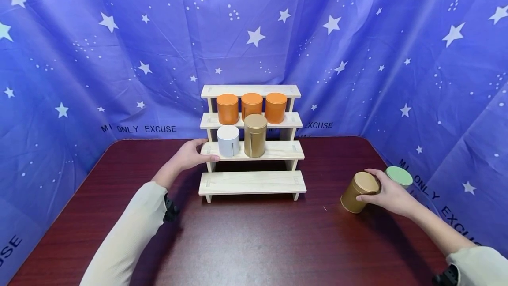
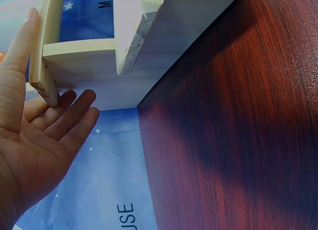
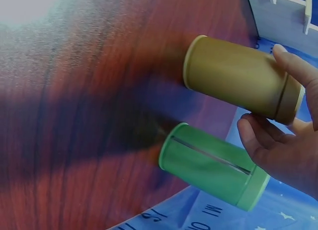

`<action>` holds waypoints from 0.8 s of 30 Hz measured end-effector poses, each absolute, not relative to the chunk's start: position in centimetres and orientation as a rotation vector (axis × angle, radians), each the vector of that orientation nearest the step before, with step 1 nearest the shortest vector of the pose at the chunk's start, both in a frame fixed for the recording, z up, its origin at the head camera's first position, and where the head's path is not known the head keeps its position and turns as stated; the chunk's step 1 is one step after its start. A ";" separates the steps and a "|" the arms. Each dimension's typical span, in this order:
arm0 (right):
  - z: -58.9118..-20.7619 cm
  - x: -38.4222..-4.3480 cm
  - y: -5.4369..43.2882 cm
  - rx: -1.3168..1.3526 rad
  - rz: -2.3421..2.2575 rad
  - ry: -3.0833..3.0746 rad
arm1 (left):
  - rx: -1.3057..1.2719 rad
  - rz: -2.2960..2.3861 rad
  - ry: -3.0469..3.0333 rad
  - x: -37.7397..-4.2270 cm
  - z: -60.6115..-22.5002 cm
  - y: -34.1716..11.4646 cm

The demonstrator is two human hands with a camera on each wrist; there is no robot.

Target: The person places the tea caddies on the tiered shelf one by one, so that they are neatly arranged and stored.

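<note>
My left hand (image 1: 192,152) grips the left end of a board on the pale wooden tiered shelf (image 1: 254,183). In the left wrist view, its thumb lies along the board (image 2: 42,46) while the other fingers curl round behind the end. Over on the right, my right hand (image 1: 390,194) holds a gold canister (image 1: 354,195) near its lid, thumb on one side and fingers on the other. Right beside that hand stands a green canister (image 3: 213,163), partly hidden by it in the head view.
On the shelf's upper middle tier are three orange canisters (image 1: 228,110). One tier lower stand a white canister (image 1: 228,142) and another gold canister (image 1: 255,138). The shelf stands on a dark red wooden table (image 1: 254,242), with a blue star-patterned curtain (image 1: 158,34) behind.
</note>
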State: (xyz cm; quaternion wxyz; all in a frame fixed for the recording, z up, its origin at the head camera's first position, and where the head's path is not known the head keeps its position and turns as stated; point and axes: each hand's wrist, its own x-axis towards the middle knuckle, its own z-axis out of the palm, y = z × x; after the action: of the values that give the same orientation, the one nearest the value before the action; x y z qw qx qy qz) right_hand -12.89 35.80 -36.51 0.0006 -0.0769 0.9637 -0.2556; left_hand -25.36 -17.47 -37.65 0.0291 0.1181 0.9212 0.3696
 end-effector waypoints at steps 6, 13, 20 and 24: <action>-37.1 -12.7 35.7 -0.207 -0.806 3.050 | 0.359 1.135 2.847 -25.5 -37.8 -17.5; -37.6 -12.6 35.7 -0.179 -0.849 3.060 | 0.350 1.137 2.841 -25.4 -37.7 -17.4; -37.9 -12.4 35.7 -0.135 -0.886 3.040 | 0.355 1.125 2.845 -25.3 -37.5 -17.4; -38.1 -12.2 35.8 -0.107 -0.929 3.016 | 0.365 1.134 2.840 -25.3 -37.6 -17.4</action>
State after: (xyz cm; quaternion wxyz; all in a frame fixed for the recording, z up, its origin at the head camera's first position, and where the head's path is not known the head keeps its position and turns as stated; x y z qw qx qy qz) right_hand -12.24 35.82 -38.09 -0.0079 -0.0338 0.9551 -0.2941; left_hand -25.33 -17.36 -37.55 0.0308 0.1184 0.9218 0.3680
